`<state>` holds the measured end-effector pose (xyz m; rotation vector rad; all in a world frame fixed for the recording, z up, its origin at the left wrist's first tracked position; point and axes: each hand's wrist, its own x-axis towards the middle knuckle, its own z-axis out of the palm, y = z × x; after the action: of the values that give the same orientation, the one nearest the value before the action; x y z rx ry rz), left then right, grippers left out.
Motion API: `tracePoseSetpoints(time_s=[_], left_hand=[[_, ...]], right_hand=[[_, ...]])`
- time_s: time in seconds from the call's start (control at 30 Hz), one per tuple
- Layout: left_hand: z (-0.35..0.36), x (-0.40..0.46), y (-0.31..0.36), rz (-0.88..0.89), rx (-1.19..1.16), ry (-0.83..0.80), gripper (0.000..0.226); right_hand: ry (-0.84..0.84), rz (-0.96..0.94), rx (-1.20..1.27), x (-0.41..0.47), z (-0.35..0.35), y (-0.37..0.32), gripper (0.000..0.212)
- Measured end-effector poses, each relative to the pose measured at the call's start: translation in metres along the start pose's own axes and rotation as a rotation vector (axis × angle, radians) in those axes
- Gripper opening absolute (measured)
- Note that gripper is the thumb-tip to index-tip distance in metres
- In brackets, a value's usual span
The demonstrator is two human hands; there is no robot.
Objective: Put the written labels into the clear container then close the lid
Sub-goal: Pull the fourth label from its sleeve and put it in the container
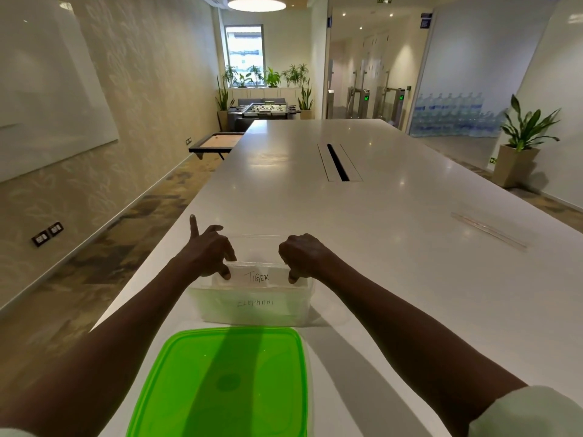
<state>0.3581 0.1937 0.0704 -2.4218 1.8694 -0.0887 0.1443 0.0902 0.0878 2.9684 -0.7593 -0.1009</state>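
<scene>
A clear container [252, 312] stands on the white table in front of me, lid off. Over its open top I hold a white label reading "TIGER" [258, 276] by its two ends. My left hand [209, 250] pinches the left end, its index finger sticking up. My right hand [304, 255] pinches the right end. Another label reading "ELEPHANT" [255, 302] shows faintly through the container's near wall. The green lid [227, 383] lies flat on the table, nearest to me.
The long white table [394, 234] stretches ahead with a dark cable slot [337, 162] in its middle. A clear ruler-like strip [489, 230] lies to the right. The table's left edge runs close beside the container. Potted plants and a foosball table stand far off.
</scene>
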Motion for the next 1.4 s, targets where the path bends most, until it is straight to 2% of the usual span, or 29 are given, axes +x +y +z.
tracePoseSetpoints(time_s=[0.27,0.47,0.6,0.73,0.83,0.93,1.07,1.4], left_hand=[[0.004,-0.004,0.003,-0.029,-0.007,-0.013,0.049],[0.000,-0.007,-0.004,-0.044,-0.133,0.036,0.052],[-0.020,-0.011,-0.007,-0.032,-0.256,0.158,0.040],[-0.044,-0.011,0.001,0.043,-0.502,0.355,0.048],[-0.054,-0.003,0.019,0.078,-0.555,0.531,0.033],[-0.062,0.010,0.048,0.087,-0.621,0.600,0.024],[-0.072,0.031,0.093,0.158,-0.616,0.608,0.019],[-0.071,0.082,0.214,0.228,-0.639,0.483,0.022]], right_hand=[[-0.022,0.009,0.003,-0.003,-0.001,-0.004,0.028],[0.040,0.018,0.113,-0.012,-0.002,-0.002,0.035],[0.204,0.026,0.180,-0.020,-0.013,0.003,0.045],[0.463,0.038,0.174,-0.033,-0.025,0.014,0.043],[0.653,0.065,0.166,-0.046,-0.031,0.027,0.040],[0.747,0.117,0.160,-0.061,-0.034,0.044,0.037],[0.758,0.191,0.151,-0.082,-0.028,0.075,0.034],[0.656,0.324,0.134,-0.141,0.007,0.176,0.030]])
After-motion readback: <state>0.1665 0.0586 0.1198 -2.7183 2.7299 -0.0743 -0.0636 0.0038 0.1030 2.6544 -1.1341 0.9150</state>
